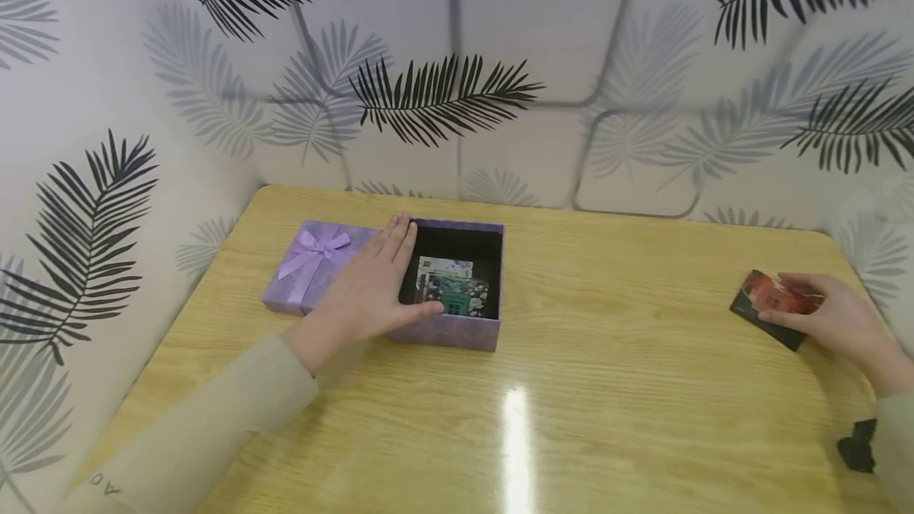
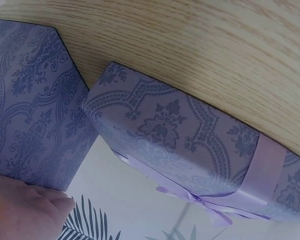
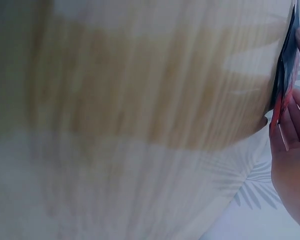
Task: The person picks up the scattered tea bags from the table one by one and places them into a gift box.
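Note:
Across the left side of the open purple gift box (image 1: 446, 332), my left hand (image 1: 367, 280) rests with straight fingers towards the back corner and the thumb on the front rim. Inside the box's black interior lie picture cards (image 1: 457, 292), one with a green door-like shape and flowers. The box's lid (image 1: 293, 292), tied with a lilac ribbon bow (image 1: 321, 244), sits just left of it, partly behind my hand. Far to the right, my right hand (image 1: 842, 320) pinches dark cards with a red picture (image 1: 767, 300). The right wrist view shows thin layers of these cards (image 3: 285, 70) edge-on.
The wooden table (image 1: 607, 403) reaches back to a wall (image 1: 643, 62) with a leaf pattern. A small black object (image 1: 857, 446) is by the right sleeve, partly cut off from sight by it. Glare lies on the table's front middle.

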A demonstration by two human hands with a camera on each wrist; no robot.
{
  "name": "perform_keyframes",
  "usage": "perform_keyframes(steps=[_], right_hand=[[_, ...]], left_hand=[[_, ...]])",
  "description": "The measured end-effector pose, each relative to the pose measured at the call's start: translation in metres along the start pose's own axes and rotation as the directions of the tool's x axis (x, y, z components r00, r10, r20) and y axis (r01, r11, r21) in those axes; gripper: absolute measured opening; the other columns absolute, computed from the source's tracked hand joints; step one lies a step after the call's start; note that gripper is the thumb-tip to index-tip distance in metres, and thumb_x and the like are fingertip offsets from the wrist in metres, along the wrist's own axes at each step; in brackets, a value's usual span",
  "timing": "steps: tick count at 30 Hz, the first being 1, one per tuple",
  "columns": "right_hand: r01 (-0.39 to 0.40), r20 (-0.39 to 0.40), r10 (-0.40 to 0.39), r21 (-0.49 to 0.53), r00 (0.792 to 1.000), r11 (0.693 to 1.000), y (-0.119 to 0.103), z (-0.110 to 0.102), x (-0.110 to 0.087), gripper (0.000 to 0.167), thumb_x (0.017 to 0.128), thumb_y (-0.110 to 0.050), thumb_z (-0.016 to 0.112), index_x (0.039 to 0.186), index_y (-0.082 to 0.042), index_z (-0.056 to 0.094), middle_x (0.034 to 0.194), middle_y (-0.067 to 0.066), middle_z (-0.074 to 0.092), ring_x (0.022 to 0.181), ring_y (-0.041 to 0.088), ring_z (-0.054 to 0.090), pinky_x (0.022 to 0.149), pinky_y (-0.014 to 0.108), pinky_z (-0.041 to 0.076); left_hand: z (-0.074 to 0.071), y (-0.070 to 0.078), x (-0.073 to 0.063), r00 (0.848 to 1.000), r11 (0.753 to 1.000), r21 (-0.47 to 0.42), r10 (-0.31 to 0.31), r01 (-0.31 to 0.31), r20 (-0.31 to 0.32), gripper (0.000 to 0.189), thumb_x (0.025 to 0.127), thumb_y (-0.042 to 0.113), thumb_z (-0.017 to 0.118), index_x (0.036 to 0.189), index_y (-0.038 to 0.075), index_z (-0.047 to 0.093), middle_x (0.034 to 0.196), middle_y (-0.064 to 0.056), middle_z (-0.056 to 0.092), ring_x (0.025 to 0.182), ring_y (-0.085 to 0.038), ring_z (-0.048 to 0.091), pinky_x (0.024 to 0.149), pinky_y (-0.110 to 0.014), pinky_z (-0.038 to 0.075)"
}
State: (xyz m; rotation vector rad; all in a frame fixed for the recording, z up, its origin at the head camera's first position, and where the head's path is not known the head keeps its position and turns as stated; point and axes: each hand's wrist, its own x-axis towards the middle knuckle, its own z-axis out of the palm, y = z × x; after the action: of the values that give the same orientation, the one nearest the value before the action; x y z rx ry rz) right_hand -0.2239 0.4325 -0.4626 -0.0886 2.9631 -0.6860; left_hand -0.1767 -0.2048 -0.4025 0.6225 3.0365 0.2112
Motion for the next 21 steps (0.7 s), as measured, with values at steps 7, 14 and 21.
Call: perform_keyframes(steps=[7,14,21], right_hand=[[0.037,-0.093,-0.04,-0.034,0.995,0.999,0.001,0.001,0.002,0.075,0.098,-0.025,0.079,0.146,0.022,0.045,0.139,0.049,0.048,0.115,0.063,0.054,0.086,0.069,0.051],[0.007,-0.169,-0.009,-0.013,0.986,1.0,-0.003,-0.007,0.001,0.065,0.1,-0.02,0.076,0.143,0.02,0.049,0.128,0.044,0.055,0.097,0.04,0.065,0.067,0.038,0.056],[-0.068,-0.222,0.063,-0.015,0.973,0.998,-0.014,-0.017,-0.003,0.055,0.101,-0.014,0.074,0.139,0.019,0.054,0.118,0.043,0.062,0.078,0.012,0.062,0.054,0.018,0.044]], left_hand=[[0.002,-0.001,0.001,1.0,1.0,0.004,0.003,-0.003,0.002,0.123,0.094,0.08,0.056,0.169,-0.001,0.001,0.179,-0.019,-0.005,0.167,-0.035,0.002,0.136,-0.048,0.016],[0.003,-0.003,0.003,1.0,1.0,0.008,-0.002,0.002,0.003,0.124,0.093,0.081,0.055,0.169,-0.001,0.001,0.179,-0.018,-0.004,0.168,-0.034,0.001,0.137,-0.047,0.014],[0.004,-0.002,0.003,1.0,1.0,0.022,0.001,-0.001,-0.005,0.124,0.093,0.08,0.057,0.169,-0.001,0.002,0.179,-0.02,-0.001,0.168,-0.034,0.003,0.136,-0.047,0.016]])
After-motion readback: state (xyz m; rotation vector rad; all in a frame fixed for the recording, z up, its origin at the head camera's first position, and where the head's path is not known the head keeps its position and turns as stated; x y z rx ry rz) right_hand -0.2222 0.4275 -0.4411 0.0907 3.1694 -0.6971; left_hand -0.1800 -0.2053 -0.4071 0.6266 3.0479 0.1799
